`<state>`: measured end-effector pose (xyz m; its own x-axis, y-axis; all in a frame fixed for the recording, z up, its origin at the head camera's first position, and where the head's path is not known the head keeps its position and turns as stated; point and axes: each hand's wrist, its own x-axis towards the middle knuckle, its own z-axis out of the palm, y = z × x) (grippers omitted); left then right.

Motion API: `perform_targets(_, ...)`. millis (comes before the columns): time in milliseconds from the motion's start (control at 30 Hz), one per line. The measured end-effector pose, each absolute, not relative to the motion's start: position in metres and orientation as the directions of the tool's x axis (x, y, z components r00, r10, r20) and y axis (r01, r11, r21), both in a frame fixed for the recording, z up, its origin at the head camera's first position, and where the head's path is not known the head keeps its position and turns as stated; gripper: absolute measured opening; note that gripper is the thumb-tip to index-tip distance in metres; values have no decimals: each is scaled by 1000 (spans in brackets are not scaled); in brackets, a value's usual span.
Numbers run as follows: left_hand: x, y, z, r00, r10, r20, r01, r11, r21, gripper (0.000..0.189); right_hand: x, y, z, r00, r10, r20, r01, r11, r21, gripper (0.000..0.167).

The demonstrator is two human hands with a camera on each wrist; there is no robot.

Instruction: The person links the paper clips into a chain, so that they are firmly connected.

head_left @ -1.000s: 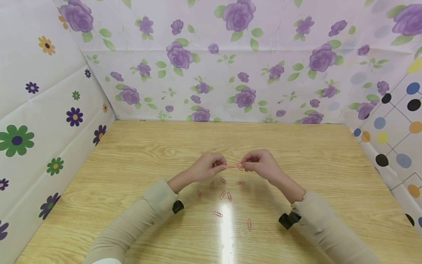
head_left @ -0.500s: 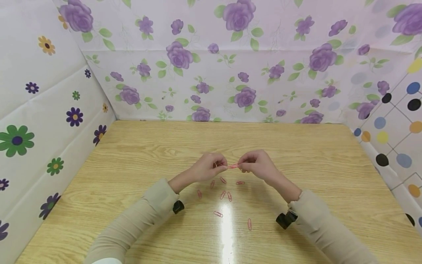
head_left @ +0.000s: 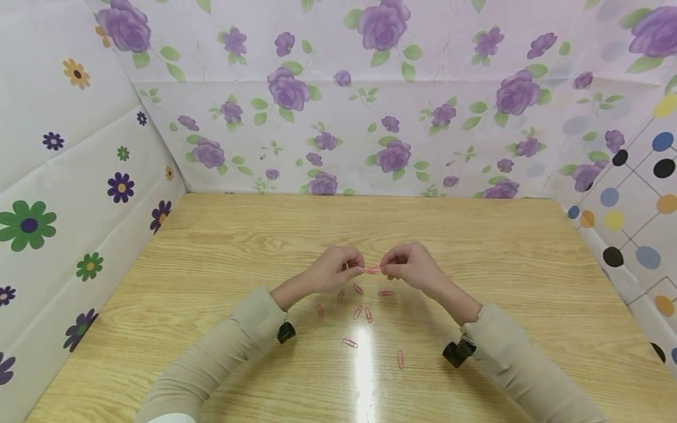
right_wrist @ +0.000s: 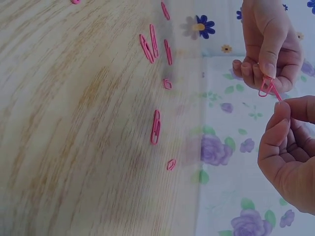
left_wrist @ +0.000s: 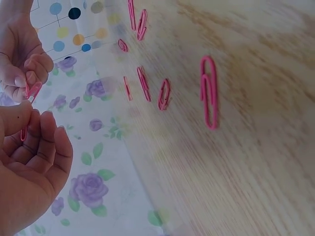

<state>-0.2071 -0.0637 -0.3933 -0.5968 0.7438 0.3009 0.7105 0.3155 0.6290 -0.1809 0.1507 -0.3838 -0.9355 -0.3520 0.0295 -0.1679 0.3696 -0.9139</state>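
Both hands meet above the wooden table in the head view, fingertips a short gap apart. My left hand [head_left: 334,270] pinches a pink paper clip [left_wrist: 23,133] between thumb and fingers; part of it pokes out below the grip. From the other side, the thumb and index finger of my right hand [head_left: 415,269] pinch a second pink paper clip [right_wrist: 277,93]. Between the fingertips the clips overlap or touch; whether they are linked cannot be made out. In the right wrist view, a wire loop [right_wrist: 265,89] hangs under the left thumb.
Several loose pink paper clips lie on the table [head_left: 238,235] below and in front of the hands, the closest to the person being one clip [head_left: 400,359] at right. Patterned cloth walls [head_left: 338,117] stand behind and at both sides of the table.
My right hand has moved slightly left, bringing its paper clip up against the one in my left hand. The left hand and the loose clips have stayed nearly still.
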Motion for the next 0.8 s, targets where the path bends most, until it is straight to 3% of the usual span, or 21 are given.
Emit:
perform_targets(333,-206,-67,-391,-646,713,273,643,315,698,9,-178,157,-388,-947,-320,15,-146,389,-909,10)
perform_targets(600,-208,-68,-393,-709,700,88,356,247,901,7,-177,158,-388,-948,-317,18,-146,382,-913,9)
perform_targets(800,-210,-69,-395,-721,692,21,235,216,948,5,-177,158,-389,-946,-324,23,-154,386,-909,10)
